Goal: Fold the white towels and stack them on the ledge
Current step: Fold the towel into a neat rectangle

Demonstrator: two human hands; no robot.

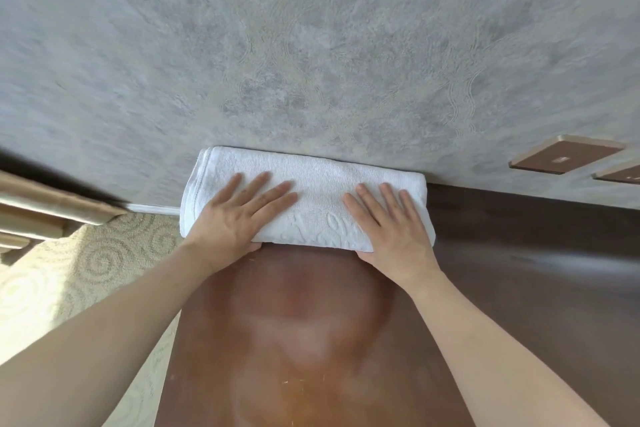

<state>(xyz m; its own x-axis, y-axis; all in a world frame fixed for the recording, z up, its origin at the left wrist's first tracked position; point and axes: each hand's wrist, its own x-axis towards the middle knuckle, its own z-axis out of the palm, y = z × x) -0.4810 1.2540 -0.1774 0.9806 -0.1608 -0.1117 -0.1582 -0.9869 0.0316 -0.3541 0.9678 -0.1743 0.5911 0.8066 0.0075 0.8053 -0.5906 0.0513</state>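
A folded white towel (318, 180) lies on the brown wooden ledge (311, 322), its far edge against the grey wall. My left hand (239, 215) lies flat on the towel's left half with fingers straight and spread, its thumb tucked under the near edge. My right hand (391, 222) lies flat on the right half the same way, thumb at the near edge. An embossed pattern shows on the towel between my hands. The towel's left end hangs slightly past the ledge's left edge.
The grey textured wall (311, 45) rises right behind the towel. Two brown switch plates (564, 154) are mounted on the wall at the right. Patterned carpet (86, 263) lies below the ledge's left side, beside wooden furniture (41, 208). The ledge continues darker to the right (536, 253).
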